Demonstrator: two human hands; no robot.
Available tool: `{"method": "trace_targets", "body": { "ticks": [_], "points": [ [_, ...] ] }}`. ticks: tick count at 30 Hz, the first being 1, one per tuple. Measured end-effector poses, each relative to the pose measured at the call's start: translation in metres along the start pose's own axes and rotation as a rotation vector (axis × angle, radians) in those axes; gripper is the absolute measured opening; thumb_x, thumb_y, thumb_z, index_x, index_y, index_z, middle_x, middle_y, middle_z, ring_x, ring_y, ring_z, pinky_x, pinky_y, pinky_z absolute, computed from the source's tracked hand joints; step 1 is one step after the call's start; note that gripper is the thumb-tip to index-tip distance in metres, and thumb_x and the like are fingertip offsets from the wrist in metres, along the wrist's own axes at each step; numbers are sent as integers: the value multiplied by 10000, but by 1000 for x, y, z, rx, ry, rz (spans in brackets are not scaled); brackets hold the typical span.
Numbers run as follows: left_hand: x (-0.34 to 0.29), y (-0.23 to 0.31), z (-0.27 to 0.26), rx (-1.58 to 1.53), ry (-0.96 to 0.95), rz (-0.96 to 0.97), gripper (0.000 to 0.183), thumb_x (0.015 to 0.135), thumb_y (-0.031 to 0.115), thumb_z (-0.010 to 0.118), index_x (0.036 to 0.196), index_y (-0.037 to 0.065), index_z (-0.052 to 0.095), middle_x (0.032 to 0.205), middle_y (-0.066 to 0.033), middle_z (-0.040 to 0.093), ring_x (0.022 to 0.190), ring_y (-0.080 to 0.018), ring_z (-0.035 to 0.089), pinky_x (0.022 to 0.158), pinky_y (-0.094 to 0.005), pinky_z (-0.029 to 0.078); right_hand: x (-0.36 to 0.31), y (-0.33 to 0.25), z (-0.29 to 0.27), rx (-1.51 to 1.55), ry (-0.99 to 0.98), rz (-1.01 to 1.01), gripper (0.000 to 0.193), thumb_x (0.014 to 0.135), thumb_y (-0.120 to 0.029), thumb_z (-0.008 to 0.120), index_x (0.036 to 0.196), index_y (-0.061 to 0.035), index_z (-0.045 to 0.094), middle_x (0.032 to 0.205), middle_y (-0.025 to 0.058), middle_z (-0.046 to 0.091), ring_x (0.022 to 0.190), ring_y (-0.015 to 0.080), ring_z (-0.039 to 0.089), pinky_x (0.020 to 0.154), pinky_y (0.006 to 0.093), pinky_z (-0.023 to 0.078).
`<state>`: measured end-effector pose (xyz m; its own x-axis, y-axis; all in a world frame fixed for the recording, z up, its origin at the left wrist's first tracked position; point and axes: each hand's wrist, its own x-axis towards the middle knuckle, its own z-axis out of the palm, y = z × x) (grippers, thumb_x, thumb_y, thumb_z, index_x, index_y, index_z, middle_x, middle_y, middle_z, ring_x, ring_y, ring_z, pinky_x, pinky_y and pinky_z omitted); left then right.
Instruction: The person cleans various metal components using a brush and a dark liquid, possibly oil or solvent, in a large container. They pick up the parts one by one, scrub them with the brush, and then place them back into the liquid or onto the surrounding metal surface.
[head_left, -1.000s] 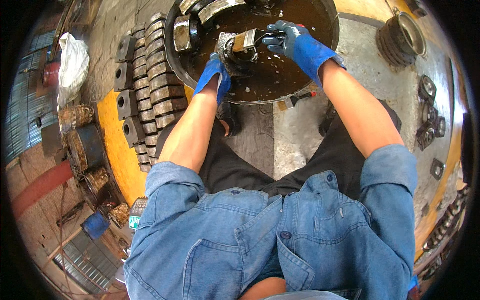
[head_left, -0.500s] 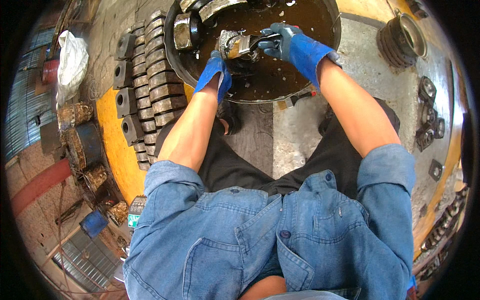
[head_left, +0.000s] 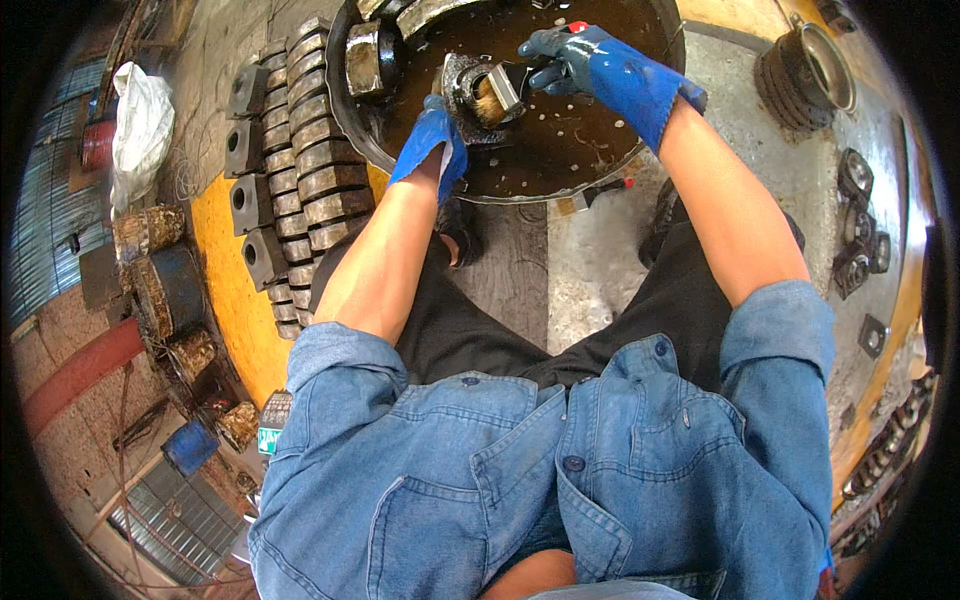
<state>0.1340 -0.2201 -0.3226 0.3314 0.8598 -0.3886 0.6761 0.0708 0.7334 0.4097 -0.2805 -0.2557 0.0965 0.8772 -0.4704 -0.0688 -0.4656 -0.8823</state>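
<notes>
My left hand, in a blue rubber glove, grips a wet metal block with a round hole over a wide round pan of murky brown liquid. Its thumb shows at the block's near left side; the other fingers are hidden. My right hand, gloved likewise, is closed on the handle of a paintbrush, whose red end pokes out beyond the fingers. The brush's tan bristles are down in the block's hole. Another chunky metal piece rests inside the pan at its left.
Left of the pan stand rows of curved metal pieces and several grey blocks with holes. A second paintbrush lies on the floor by the pan's near rim. Stacked metal rings and small metal parts are at the right.
My right hand has shifted slightly right and up. The brush has turned from lying across the block to pointing down into its hole, and the block has tilted so the hole shows.
</notes>
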Motion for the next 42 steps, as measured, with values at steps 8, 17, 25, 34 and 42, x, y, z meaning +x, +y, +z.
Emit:
{"method": "trace_targets", "body": {
  "ticks": [8, 17, 25, 34, 42],
  "points": [
    [-13, 38, -1, -96, -36, -116, 493, 1151, 263, 255, 1397, -25, 571, 1389, -185, 655, 1311, -312, 582, 1118, -389, 405, -25, -10, 15, -864, -230, -360, 215, 934, -135, 737, 1146, -154, 764, 1027, 73, 782, 923, 220, 740, 839, 371, 607],
    [-47, 74, -9, 169, -22, 59, 382, 1106, 104, 313, 1345, -53, 566, 1383, -290, 629, 1314, -422, 596, 1058, -477, 475, -42, 18, 36, -1675, -207, -754, 339, 831, -131, 764, 1169, -155, 739, 1452, 127, 597, 1174, 277, 690, 970, 423, 557],
    [-3, 42, 4, 404, 6, 145, 362, 1079, 75, 357, 1344, -57, 563, 1348, -299, 643, 1275, -446, 614, 1010, -489, 512, -44, 16, 30, -1635, -130, -607, 465, 771, -78, 782, 1221, -165, 706, 1402, 107, 613, 1162, 295, 687, 926, 437, 576],
    [2, 56, 9, 187, 10, 139, 393, 1085, 153, 362, 1343, -57, 570, 1323, -278, 661, 1239, -425, 632, 994, -476, 524, -45, 30, 28, -1558, -26, -959, 442, 757, -70, 773, 1181, -173, 699, 1401, 89, 612, 1109, 299, 702, 896, 439, 583],
    [1, 58, 12, 121, 10, 126, 430, 1090, 223, 367, 1342, -57, 576, 1302, -260, 678, 1206, -406, 649, 980, -464, 535, -42, 12, 35, -1628, -244, -538, 469, 763, -53, 771, 1204, -192, 694, 1385, 107, 610, 1111, 309, 711, 875, 459, 601]
  ]
}}
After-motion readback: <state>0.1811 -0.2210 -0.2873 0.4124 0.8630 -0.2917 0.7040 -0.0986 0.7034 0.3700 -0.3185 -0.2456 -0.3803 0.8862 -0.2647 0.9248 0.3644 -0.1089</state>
